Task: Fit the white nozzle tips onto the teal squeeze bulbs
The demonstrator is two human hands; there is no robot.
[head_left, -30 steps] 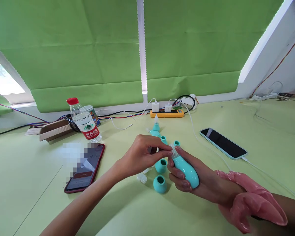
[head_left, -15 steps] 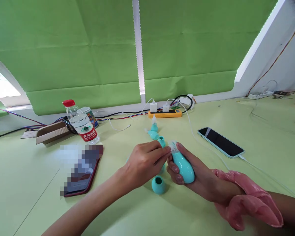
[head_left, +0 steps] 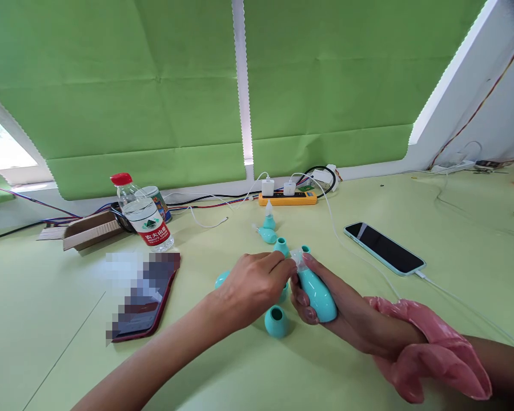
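Note:
My right hand [head_left: 340, 299] is wrapped round a glossy turquoise squeeze bulb [head_left: 319, 297], its thumb lying beside a clear plastic nozzle [head_left: 298, 258] at the bulb's upper end. The bulb is tilted, nozzle up and to the left. At that nozzle my left hand [head_left: 252, 285] is closed in a pinch; the fingertips partly hide what they grip. Just below the hands an open-mouthed turquoise bulb [head_left: 276, 322] stands on the table. More turquoise bulbs lie behind and beside my left hand, some partly covered. Farther back are two turquoise bulbs with clear tips [head_left: 266, 234].
On the left stand a water bottle [head_left: 148, 220], a can [head_left: 158, 202] and a cardboard tray [head_left: 94, 229], with a dark red phone [head_left: 148, 299] in front. A yellow power strip [head_left: 286, 198] sits by the wall. At right a phone [head_left: 383, 248] is on its charging cable.
The held bulb and both hands have shifted slightly left and down. Another open bulb mouth now shows behind my right thumb, and more of the bulb left of my left hand is visible.

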